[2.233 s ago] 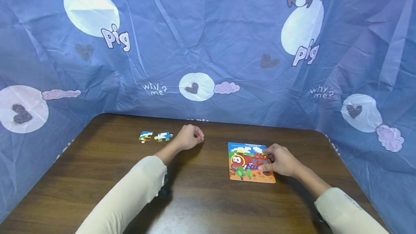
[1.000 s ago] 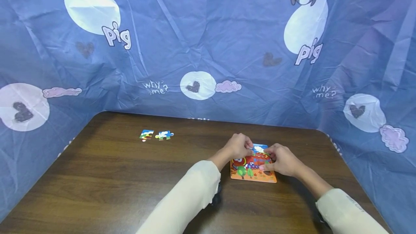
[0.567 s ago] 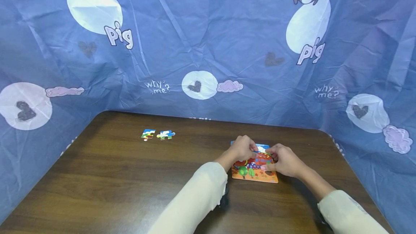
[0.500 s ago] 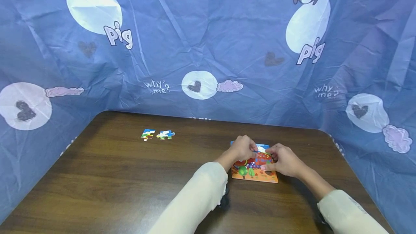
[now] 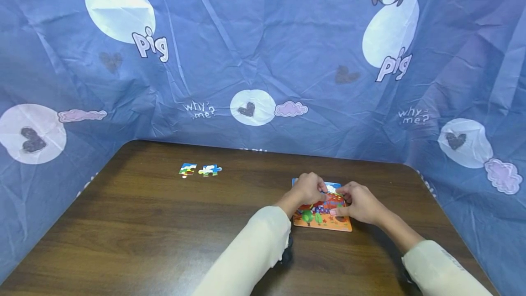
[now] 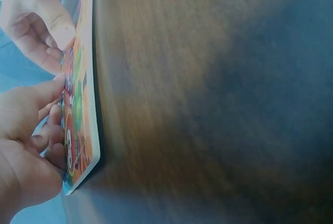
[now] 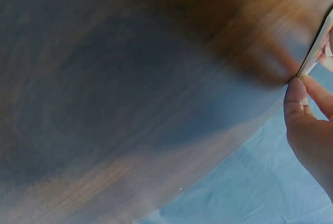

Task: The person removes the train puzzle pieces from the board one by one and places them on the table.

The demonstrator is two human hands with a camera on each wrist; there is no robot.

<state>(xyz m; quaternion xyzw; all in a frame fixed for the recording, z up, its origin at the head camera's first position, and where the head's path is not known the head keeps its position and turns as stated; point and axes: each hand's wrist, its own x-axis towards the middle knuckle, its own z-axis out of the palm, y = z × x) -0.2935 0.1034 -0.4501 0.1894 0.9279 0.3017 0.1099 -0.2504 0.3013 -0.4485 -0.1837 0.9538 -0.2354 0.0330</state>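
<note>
A jigsaw puzzle with a red cartoon train, green trees and a blue sky lies right of the table's middle. My left hand reaches over its upper left part. The thumb and forefinger pinch a puzzle piece at the puzzle's upper middle, with the piece mostly hidden by the fingers. My right hand holds the puzzle at its right side, thumb on the picture and forefinger near the upper right edge. In the right wrist view, the right fingertips are at the board's edge. Both hands come close together in the left wrist view.
Two loose puzzle pieces, one with a red and yellow part and one with a white cloud, lie at the back left of the brown wooden table. A blue printed cloth hangs behind and beside it.
My left hand has moved right, from the table's back middle onto the puzzle, and stays there with little movement. The right hand has kept its place at the puzzle's right side.
</note>
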